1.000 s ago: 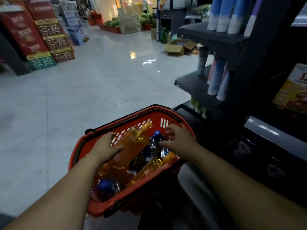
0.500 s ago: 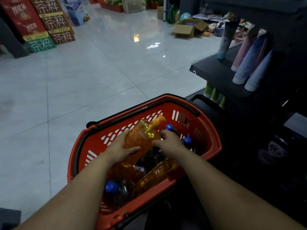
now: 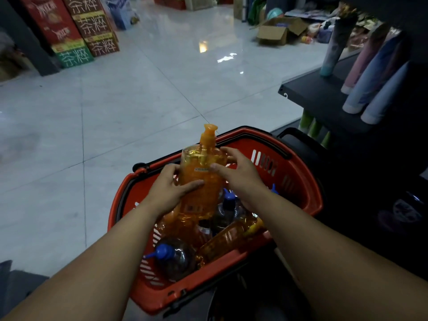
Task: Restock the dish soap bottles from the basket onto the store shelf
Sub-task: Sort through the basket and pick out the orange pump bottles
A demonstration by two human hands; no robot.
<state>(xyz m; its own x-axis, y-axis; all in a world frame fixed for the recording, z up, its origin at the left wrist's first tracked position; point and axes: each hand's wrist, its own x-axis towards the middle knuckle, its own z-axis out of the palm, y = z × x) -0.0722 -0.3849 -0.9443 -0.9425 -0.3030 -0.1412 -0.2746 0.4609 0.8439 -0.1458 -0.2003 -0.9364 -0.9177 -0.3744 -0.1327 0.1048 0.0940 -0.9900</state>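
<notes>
An orange dish soap bottle (image 3: 201, 179) with a pump top stands upright above the red basket (image 3: 298, 181). My left hand (image 3: 166, 193) grips its left side, thumb across the front. My right hand (image 3: 240, 174) holds its right side, fingers curled round the shoulder. Inside the basket lie more orange bottles (image 3: 229, 239) and dark bottles with blue caps (image 3: 171, 256). The dark store shelf (image 3: 317, 98) is to the right, carrying tubes.
Pastel tubes (image 3: 372, 89) lean on the shelf at right, green ones (image 3: 312, 126) below it. Stacked red and green cartons (image 3: 76, 31) stand at the far left. An open cardboard box (image 3: 275, 32) sits on the tiled floor (image 3: 139, 93) at the back.
The orange bottle has been lifted from lying tilted in the basket to upright above it, both hands now holding its sides. The camera view tilted further down.
</notes>
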